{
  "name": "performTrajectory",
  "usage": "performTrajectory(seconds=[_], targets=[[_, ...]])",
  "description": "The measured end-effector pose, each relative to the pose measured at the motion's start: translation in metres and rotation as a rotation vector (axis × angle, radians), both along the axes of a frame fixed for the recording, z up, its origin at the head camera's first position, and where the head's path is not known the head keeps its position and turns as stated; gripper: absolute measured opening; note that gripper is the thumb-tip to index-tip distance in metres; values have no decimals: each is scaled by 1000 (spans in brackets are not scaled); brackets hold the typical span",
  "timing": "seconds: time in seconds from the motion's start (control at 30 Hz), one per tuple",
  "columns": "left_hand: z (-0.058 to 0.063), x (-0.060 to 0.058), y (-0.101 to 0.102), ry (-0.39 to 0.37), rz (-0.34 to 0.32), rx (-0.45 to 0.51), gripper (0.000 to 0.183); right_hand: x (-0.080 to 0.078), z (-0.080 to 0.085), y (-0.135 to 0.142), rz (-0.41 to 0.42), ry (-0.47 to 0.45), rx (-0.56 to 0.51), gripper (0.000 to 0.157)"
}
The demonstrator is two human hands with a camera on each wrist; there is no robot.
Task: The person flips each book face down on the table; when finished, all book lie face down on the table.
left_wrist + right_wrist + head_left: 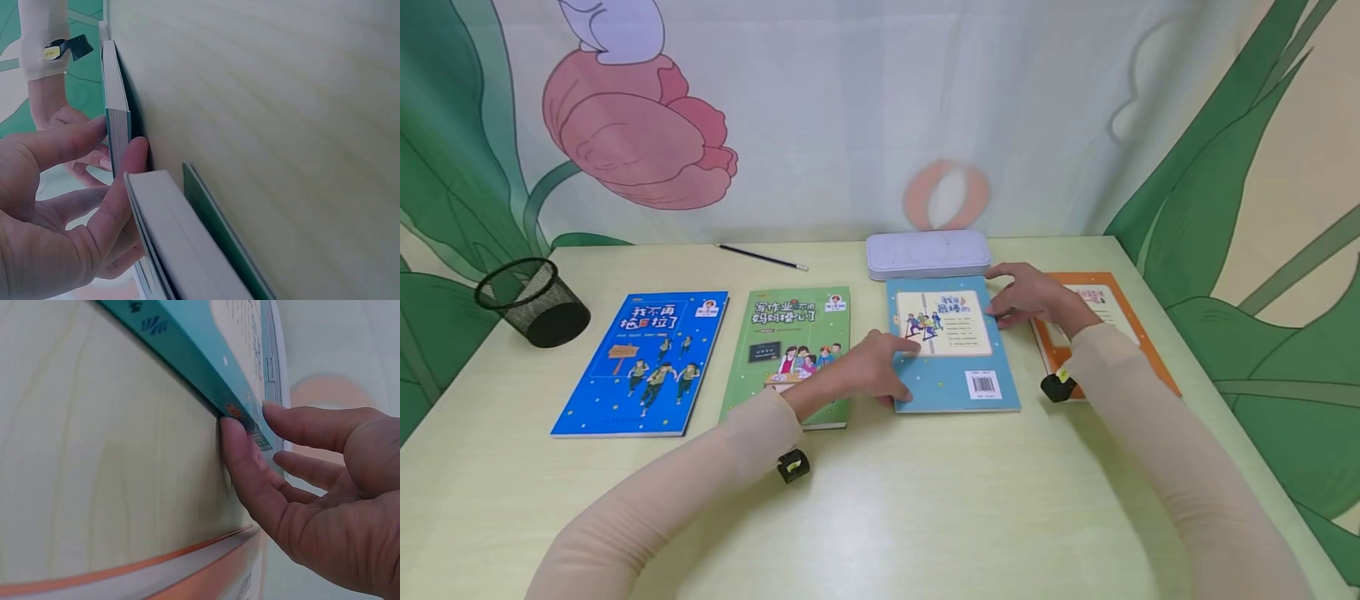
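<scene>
A light blue book (955, 383) lies back cover up on the table, its barcode toward me. At its lower left my left hand (874, 365) pinches the page edge, the thumb on the cover side and a finger low by the table in the left wrist view. My right hand (1028, 293) pinches the far right corner; the right wrist view shows the thumb at the cover and a finger under the spine (187, 359). A green book (797, 333) lies partly behind my left hand and forearm. Under my right wrist is an orange book (1150, 350), partly covered.
Behind the light blue book sits a pale lilac pencil case (928, 254). A dark pencil (762, 257) lies near the back edge. Toward the left are a blue book (643, 367) and a black mesh pen holder (535, 304) on its side. A printed curtain (820, 125) hangs behind the table.
</scene>
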State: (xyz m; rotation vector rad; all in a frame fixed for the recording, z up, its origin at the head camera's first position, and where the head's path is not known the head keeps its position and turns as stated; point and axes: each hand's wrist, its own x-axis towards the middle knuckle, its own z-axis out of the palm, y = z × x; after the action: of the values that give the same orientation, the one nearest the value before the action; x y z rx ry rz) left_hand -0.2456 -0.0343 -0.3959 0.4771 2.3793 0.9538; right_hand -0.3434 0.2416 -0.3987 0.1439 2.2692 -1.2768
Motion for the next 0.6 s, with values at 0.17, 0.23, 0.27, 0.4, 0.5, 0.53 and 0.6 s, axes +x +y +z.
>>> performTrajectory(seconds=[0.17, 0.23, 0.27, 0.4, 0.5, 0.53, 0.6], targets=[[1, 0, -1, 17, -19, -19, 76, -1, 1, 0, -10, -21, 38, 77], [1, 1, 0, 15, -20, -24, 76, -1, 1, 0, -16, -28, 51, 76], [0, 1, 0, 17, -19, -30, 75, -1, 1, 0, -17, -30, 53, 75], [0, 1, 1, 41, -18, -68, 75, -2, 0, 0, -15, -25, 52, 72], [-1, 1, 3, 59, -20, -95, 77, -1, -1, 0, -17, -24, 49, 71], [0, 1, 3, 63, -20, -101, 77, -2, 0, 0, -20, -25, 52, 70], [1, 0, 4, 69, -25, -109, 77, -2, 0, 0, -24, -32, 55, 70]])
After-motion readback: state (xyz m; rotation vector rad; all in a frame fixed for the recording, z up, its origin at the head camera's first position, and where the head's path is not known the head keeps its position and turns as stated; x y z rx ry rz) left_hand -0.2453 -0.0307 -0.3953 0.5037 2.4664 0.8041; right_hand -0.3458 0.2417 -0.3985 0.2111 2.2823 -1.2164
